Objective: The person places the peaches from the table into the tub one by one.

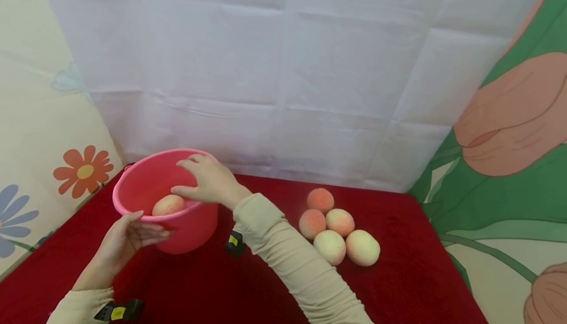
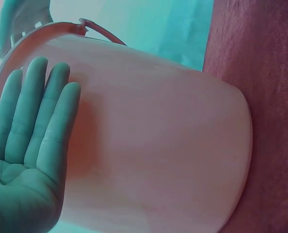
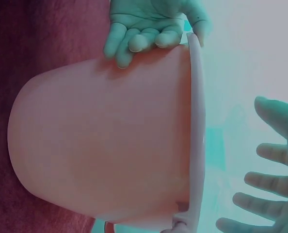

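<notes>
My left hand (image 1: 124,243) has the pink bucket (image 1: 190,230), thumb at the rim, fingers close together along the outer wall! Inside, just beyond that thumb, sits a peach (image 1: 169,205). Over the bucket hovers my right hand (image 1: 210,181), fingers spread apart, thumb near that peach! Well right of those fingers, five peaches (image 1: 340,223) cluster on the red-covered desk (image 1: 421,265).

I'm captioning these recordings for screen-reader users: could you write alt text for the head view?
A right hand, thumb and fingers apart, is at the mouth of a pink bucket that the left hand holds at its near side; one peach shows inside. Five more peaches sit clustered on red cloth to the right.
</notes>
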Available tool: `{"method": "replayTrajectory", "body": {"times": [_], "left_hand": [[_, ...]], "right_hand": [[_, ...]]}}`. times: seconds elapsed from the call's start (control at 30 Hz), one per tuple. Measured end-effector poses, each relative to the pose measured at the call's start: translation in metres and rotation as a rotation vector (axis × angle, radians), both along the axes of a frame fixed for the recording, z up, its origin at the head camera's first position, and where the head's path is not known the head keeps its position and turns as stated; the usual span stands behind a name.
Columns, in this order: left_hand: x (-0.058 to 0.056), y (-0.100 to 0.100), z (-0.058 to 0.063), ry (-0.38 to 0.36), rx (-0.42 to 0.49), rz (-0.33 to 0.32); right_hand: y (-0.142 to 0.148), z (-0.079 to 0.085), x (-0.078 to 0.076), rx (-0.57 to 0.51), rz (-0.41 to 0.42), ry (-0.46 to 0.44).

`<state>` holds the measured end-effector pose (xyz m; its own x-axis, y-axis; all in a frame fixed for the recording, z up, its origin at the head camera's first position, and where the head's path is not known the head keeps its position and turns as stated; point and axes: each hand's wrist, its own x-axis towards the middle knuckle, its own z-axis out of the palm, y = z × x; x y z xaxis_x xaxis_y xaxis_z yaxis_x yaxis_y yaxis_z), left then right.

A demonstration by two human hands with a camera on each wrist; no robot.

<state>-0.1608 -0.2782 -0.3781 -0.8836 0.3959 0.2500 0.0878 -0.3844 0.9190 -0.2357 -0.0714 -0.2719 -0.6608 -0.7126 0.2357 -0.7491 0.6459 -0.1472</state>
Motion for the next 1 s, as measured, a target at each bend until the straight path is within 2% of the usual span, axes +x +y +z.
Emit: {"method": "replayTrajectory", "body": {"times": [0.27, 0.5, 0.73, 1.0], "left_hand": [[-0.001, 0.001, -0.001, 0.013, 0.022, -0.028], [0.000, 0.001, -0.002, 0.000, 0.014, 0.006], [0.000, 0.000, -0.002, 0.002, 0.029, -0.016], [0.000, 0.000, -0.003, 0.011, 0.029, -0.007]], "right_hand": [[0.008, 0.002, 0.002, 0.000, 0.002, 0.026], [0.020, 0.007, 0.007, 0.019, 0.004, 0.044], [0.030, 0.010, 0.008, -0.017, 0.016, 0.042], [0.040, 0.012, 0.010, -0.022, 0.014, 0.052]]}}
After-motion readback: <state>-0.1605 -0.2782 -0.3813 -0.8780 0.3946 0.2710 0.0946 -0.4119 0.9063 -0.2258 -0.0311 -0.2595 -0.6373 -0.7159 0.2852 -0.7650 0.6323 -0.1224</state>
